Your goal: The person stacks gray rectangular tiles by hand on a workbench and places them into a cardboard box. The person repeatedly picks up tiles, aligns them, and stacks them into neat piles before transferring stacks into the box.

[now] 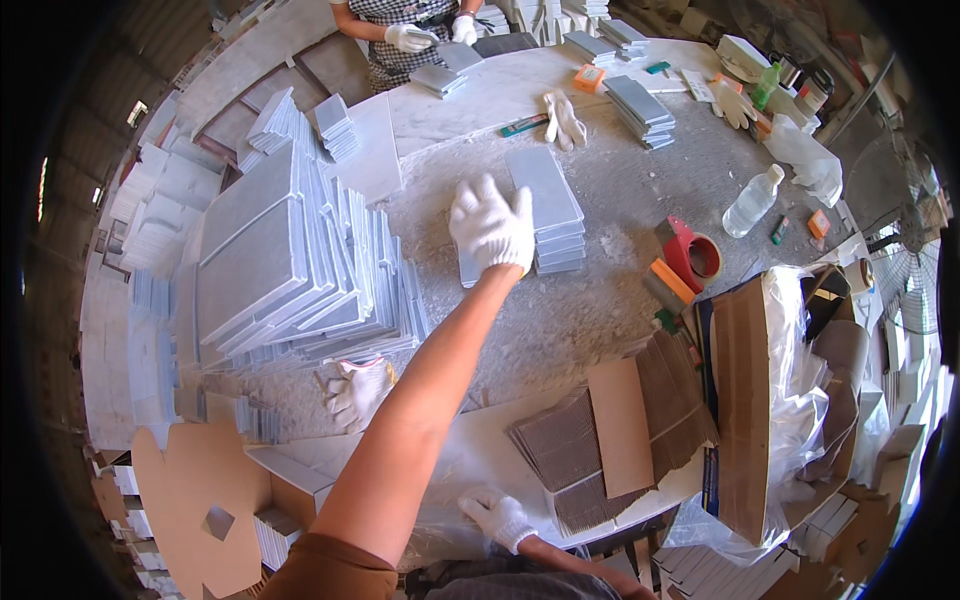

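In the head view, the left hand (492,228) is spread over a grey tile (467,270) beside the tile stack (550,190); whether grasped cannot be told. The right hand (497,517) is left relaxed, apparently empty. Corners could be chipped by knocking that stack.

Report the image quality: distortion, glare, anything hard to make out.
Head view: black rim all round, with the far edge of the worktable bowed by the fisheye; head view: bright glare on the clear plastic film; head view: the fan looks soft, while the left hand in its white knit glove reads clearly.
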{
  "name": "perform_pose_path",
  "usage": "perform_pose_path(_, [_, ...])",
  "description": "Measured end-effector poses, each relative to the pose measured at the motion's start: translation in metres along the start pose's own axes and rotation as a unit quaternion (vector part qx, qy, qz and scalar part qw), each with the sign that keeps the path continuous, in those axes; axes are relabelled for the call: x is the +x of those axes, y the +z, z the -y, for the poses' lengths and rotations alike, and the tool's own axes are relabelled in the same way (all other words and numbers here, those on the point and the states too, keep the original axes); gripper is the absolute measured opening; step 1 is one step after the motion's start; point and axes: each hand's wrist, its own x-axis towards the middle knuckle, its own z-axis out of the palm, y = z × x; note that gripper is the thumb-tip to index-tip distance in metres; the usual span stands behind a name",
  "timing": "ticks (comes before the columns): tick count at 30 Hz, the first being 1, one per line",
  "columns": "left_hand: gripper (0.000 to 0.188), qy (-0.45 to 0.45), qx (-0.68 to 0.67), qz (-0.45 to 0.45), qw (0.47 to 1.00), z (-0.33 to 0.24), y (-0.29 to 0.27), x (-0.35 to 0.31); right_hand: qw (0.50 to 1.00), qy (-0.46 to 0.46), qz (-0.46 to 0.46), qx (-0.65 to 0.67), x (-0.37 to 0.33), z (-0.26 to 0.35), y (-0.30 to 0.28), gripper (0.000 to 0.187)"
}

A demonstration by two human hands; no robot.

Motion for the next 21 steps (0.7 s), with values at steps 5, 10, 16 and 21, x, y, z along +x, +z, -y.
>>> perform_pose_path(5, [0.098, -0.112, -0.001, 0.193, 0.975, -0.086, -0.009, 0.023, 1.0, 0.011, 0.005, -0.009, -0.001, 0.005, -0.002, 0.034])
perform_pose_path(10, [0.111, -0.147, 0.051, 0.223, 0.962, -0.099, 0.012, 0.024, 1.0, 0.008, -0.005, -0.029, -0.002, 0.002, 0.002, 0.037])
perform_pose_path(16, [0.104, -0.173, 0.023, 0.251, 0.952, -0.089, 0.008, 0.029, 0.999, -0.01, -0.009, -0.03, -0.002, -0.008, 0.005, 0.038])
perform_pose_path(21, [0.095, -0.078, -0.128, 0.287, 0.946, -0.052, -0.035, 0.011, 0.999, 0.037, 0.018, -0.026, -0.002, 0.001, 0.001, 0.039])
